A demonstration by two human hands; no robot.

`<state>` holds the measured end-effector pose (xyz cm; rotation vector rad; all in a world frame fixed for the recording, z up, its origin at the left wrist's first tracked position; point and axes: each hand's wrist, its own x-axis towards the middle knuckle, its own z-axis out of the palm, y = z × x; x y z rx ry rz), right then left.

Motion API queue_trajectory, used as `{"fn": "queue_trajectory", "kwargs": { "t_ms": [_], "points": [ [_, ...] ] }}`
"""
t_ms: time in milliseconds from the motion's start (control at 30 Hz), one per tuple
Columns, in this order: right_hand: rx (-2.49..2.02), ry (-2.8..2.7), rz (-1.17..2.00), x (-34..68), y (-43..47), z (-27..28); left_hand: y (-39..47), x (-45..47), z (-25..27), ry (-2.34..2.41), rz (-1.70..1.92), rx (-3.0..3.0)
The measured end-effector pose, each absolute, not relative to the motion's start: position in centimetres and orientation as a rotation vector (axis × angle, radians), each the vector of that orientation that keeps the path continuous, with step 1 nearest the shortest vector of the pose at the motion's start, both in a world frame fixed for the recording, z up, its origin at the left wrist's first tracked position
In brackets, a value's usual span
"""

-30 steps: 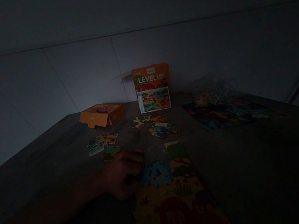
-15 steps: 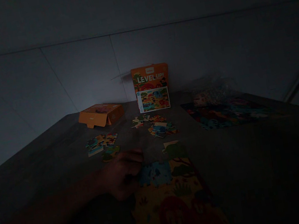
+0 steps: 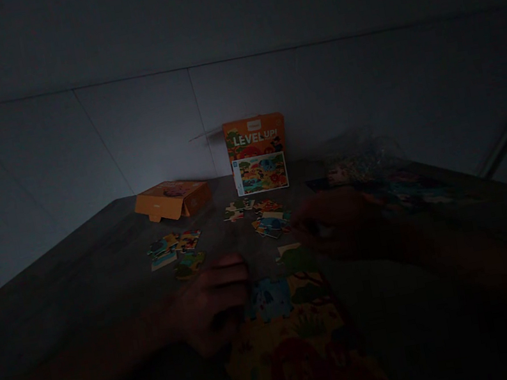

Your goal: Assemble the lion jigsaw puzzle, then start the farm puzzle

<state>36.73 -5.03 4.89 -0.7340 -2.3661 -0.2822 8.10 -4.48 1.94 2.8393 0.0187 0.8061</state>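
The scene is very dark. A partly joined jigsaw puzzle (image 3: 278,335) with a blue elephant and red lions lies in front of me. At its upper left corner is my left hand (image 3: 216,300), fingers curled and closed; whatever lies under them is hidden. My right hand (image 3: 341,224) is above the table, right of a pile of loose puzzle pieces (image 3: 271,222). Its fingers are bent together around a pale patch that I cannot make out. A green tree piece (image 3: 296,255) lies just above the joined part, between my hands.
At the back stands an orange box (image 3: 253,126) with a picture card (image 3: 260,174) leaning on it. An orange box lid (image 3: 172,197) lies to its left. More loose pieces (image 3: 175,247) are at left. A clear plastic bag (image 3: 360,159) and a dark puzzle (image 3: 420,184) are at right.
My right hand has come into view from the right, beside the loose pieces. My left hand has shifted slightly at the puzzle's corner. The view has tipped up a little.
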Motion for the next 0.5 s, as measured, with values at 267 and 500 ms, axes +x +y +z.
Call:
{"fn": "queue_trajectory", "kwargs": {
  "t_ms": [267,500],
  "points": [
    [-1.192,-2.455,-0.121,37.3,0.2,-1.3,-4.3,8.1,2.1,0.079,0.496,2.808],
    [-1.079,-2.425,-0.013,37.1,0.4,-0.8,-4.5,8.2,1.8,0.329,0.524,2.817]
  ]
}}
